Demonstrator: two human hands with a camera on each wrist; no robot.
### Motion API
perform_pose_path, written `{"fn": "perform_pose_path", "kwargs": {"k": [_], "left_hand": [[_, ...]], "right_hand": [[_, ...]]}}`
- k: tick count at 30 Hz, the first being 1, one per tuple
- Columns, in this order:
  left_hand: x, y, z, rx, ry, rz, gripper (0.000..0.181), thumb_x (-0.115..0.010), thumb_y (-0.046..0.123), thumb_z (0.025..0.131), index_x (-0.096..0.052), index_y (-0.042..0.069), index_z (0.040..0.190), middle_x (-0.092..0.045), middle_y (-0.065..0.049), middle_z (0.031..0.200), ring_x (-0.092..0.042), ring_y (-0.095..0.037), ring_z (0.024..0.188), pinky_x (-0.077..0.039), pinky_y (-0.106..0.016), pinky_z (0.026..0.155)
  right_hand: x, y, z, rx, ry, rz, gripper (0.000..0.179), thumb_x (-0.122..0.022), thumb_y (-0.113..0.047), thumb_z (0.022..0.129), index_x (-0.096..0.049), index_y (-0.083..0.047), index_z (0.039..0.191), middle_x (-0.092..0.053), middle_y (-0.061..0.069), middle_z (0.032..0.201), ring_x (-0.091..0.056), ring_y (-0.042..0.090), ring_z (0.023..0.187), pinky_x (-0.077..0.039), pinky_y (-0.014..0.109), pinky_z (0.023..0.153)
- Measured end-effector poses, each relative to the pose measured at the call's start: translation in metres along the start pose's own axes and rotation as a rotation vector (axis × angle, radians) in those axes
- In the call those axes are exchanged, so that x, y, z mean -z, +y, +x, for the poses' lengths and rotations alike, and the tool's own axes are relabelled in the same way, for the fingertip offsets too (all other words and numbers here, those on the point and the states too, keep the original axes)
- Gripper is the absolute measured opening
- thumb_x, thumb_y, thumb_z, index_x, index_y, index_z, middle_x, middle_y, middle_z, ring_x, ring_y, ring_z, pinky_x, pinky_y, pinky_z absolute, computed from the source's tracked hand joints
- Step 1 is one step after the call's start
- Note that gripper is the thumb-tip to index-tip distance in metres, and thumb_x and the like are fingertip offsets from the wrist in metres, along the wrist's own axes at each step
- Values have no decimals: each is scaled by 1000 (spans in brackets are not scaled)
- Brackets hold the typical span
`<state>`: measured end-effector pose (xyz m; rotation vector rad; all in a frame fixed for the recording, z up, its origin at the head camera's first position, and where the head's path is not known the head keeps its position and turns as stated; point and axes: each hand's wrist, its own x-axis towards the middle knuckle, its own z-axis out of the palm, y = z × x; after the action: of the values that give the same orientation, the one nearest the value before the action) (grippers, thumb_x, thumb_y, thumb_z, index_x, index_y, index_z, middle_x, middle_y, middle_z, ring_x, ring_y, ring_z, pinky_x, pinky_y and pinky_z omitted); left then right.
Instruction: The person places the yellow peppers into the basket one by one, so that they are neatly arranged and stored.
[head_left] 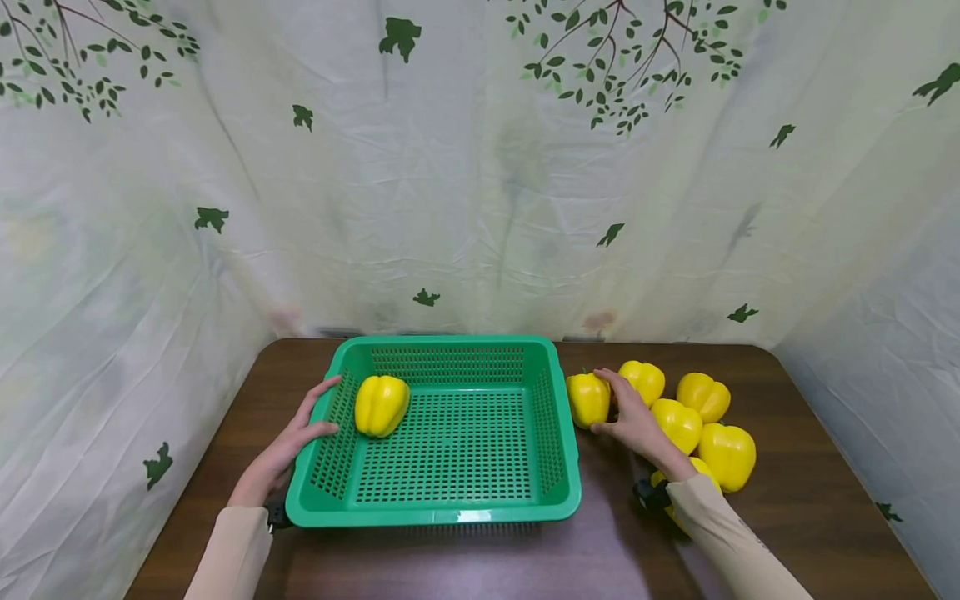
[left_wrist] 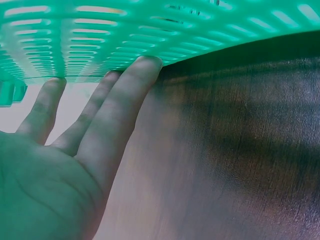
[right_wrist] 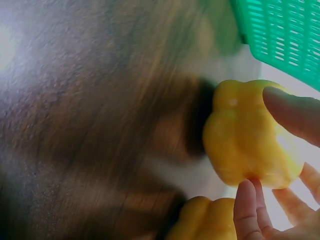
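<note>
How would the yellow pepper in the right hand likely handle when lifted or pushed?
The yellow pepper probably holds its shape: no dent shows where the right hand grips it. Shiny highlights suggest a smooth skin that may slip somewhat. Its rounded, lobed sides could make it rock or roll unevenly if pushed.

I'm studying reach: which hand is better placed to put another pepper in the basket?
Probably the right hand: it grips a pepper beside the basket; the left hand touches the opposite side.
</note>
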<state>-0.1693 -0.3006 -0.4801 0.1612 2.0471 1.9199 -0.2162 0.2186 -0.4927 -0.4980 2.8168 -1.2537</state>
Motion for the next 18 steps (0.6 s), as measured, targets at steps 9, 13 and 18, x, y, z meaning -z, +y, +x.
{"fn": "perform_pose_path", "kwargs": {"k": [9,13,18], "left_hand": [[0,-1,0,0,1,11,69,-46,10,98,-9,35,150,0,-23,151,-38,-50,118,-48,-57,85],[0,0,-1,5,3,17,69,-46,10,98,-9,34,150,0,-22,151,-38,-50,118,-48,-57,85],[0,0,-1,3,2,13,69,-46,9,97,-9,34,150,0,-22,151,-37,-50,118,-48,-56,84]], "right_hand": [[-2,0,1,37,39,-27,81,-77,8,73,-34,2,142,-36,24,142,-37,41,126,-33,58,101],[-2,0,1,15,50,-21,81,-78,6,73,-35,1,141,-37,23,140,-40,39,122,-37,57,98],[2,-4,1,-15,62,-13,82,-79,2,73,-34,-3,142,-38,22,137,-45,37,111,-43,54,91]]}}
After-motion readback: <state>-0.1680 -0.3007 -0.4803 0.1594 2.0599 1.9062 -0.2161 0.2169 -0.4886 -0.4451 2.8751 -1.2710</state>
